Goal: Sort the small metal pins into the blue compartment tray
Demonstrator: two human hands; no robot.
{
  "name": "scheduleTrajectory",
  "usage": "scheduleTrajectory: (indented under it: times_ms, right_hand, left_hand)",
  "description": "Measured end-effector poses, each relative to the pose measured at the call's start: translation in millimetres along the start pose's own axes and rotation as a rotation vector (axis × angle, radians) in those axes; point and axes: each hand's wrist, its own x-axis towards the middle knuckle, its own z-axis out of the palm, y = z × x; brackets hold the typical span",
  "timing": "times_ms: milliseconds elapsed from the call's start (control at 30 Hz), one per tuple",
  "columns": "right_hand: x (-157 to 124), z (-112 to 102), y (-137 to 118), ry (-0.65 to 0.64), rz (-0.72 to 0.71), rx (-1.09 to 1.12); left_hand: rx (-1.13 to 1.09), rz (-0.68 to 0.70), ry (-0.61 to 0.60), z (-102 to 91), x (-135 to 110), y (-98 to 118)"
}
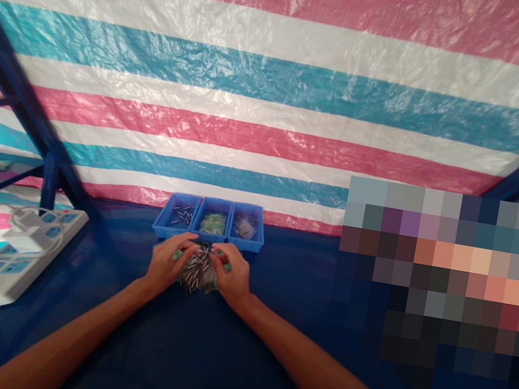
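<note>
A pile of slim metal pieces that look like screws or pins (197,272) lies on the dark blue tabletop, with some greenish and clear bits at its edges. My left hand (171,261) is at the pile's left side, thumb and forefinger brought close together over its far edge. From the right, my right hand (232,272) mirrors it with a similar pinch. Whatever sits between the fingertips is too small to make out. Just beyond stand three blue bins: the left bin (157,228) holds a few metal pieces, the middle bin (210,239) green bits, the right bin (258,245) clear bits.
A white power strip (22,274) with tangled cables lies to the left. Blue frame bars (50,179) rise at both sides, and a striped plastic sheet (278,81) hangs behind the table. A blurred-out area (448,286) covers the right side.
</note>
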Motion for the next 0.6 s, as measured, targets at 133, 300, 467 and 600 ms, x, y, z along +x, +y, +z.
scheduleTrajectory:
  times_ms: [133,300,467,600]
  right_hand:
    - [-0.9,-0.4,0.3,0.006,-0.023,-0.004]
    - [-1.1,-2.1,-2.3,-0.013,-0.06,-0.014]
    - [-0.3,-2.3,-3.8,-0.006,-0.065,-0.009]
    - [-0.5,-1.8,-3.2,-0.003,-0.061,-0.005]
  left_hand:
    - [-0.007,-0.006,-0.008,-0.6,0.3,1.6]
    - [-0.021,-0.003,-0.01,-1.5,0.9,2.3]
    - [-0.041,-0.028,-0.004,-1.8,0.8,3.8]
    - [-0.068,-0.041,-0.023,-1.2,-1.0,2.8]
